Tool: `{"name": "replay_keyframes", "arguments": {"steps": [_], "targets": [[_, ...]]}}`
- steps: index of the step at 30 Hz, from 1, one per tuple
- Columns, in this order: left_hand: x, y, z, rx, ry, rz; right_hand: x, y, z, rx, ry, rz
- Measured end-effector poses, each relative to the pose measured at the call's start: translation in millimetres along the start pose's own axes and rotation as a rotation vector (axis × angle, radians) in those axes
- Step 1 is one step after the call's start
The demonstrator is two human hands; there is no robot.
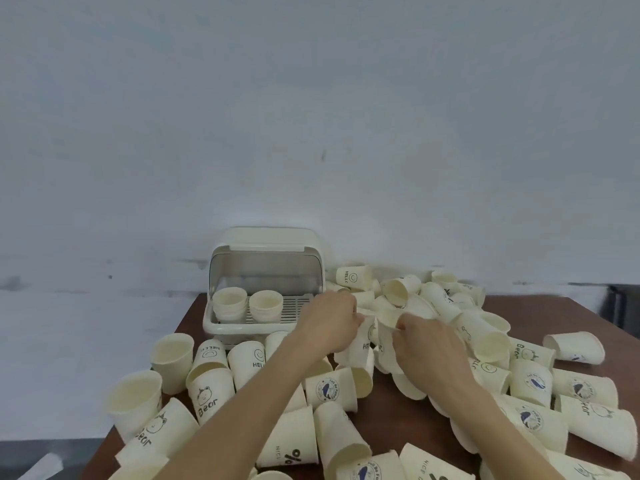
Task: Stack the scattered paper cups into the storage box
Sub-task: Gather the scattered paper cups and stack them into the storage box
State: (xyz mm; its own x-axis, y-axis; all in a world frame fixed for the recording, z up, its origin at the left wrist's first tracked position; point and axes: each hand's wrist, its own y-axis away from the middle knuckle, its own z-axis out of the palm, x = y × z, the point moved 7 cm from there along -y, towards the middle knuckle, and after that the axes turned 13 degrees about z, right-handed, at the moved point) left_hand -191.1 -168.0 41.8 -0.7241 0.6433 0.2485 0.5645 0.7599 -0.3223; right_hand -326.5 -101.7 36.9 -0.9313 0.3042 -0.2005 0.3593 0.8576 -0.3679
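Several cream paper cups (211,389) with printed logos lie scattered over a brown table (388,420). At the back stands the cream storage box (221,327), lid up, with two cup stacks (230,303) on its grate. My left hand (329,320) grips a cup marked HELLO (362,344) just right of the box. My right hand (426,344) pinches the rim of another cup (388,348) beside it. The two held cups touch each other.
A heap of cups (433,296) rises at the back right against the pale wall (311,133). More cups cover the near right (588,420) and near left of the table. The table's left edge (145,386) drops to the floor.
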Motion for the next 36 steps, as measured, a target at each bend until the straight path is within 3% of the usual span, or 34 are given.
{"name": "replay_keyframes", "arguments": {"steps": [7, 20, 28, 36], "targets": [[-57.1, 31.8, -24.5, 0.045, -0.108, -0.084, -50.7, 9.2, 10.3, -0.053, -0.152, -0.075], [-154.6, 73.0, -51.3, 0.235, -0.191, -0.324, -147.9, 6.2, 39.2, -0.08, -0.209, -0.232], [-193.0, 68.0, -70.7, 0.493, -0.22, -0.373, -158.6, -3.6, 48.7, -0.051, -0.2, -0.256], [-231.3, 54.3, -30.4, 0.342, -0.259, -0.4, -162.5, -9.6, 60.7, -0.066, -0.187, -0.259]]}}
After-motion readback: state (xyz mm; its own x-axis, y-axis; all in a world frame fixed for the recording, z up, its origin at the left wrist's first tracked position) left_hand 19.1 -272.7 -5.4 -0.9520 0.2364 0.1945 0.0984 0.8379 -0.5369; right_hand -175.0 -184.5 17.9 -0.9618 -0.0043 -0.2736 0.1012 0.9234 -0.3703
